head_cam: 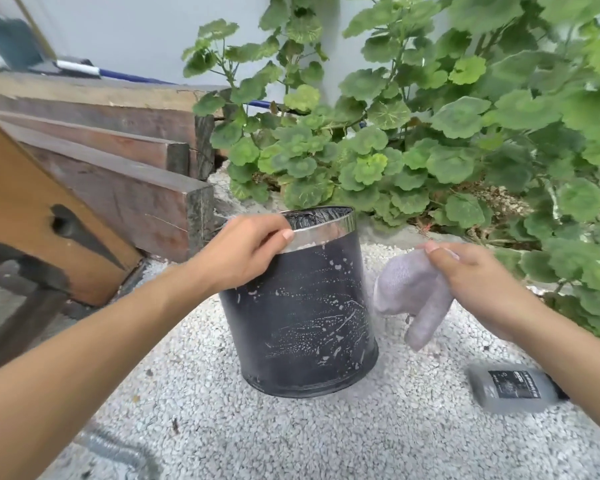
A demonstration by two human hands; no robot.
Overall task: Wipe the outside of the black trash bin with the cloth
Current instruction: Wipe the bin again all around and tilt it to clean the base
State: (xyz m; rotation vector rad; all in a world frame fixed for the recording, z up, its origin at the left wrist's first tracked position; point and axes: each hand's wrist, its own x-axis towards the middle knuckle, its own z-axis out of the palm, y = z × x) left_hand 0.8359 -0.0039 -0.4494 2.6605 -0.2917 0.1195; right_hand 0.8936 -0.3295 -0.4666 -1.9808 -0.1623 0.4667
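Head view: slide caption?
Left hand grips the smeared black bin by its rim; right hand holds the cloth beside it.

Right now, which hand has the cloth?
The right hand pinches the grey cloth, beside the black trash bin; the left hand grips the bin's silver rim instead.

The black trash bin [302, 317] is flecked white with a silver rim, and the cloth [413, 292] is pale lilac-grey.

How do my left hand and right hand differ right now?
The left hand grips the silver rim of the black cylindrical trash bin; the right hand holds a pale grey cloth beside it. The left hand touches the bin; the right hand hangs apart from it. Both have fingers curled round something.
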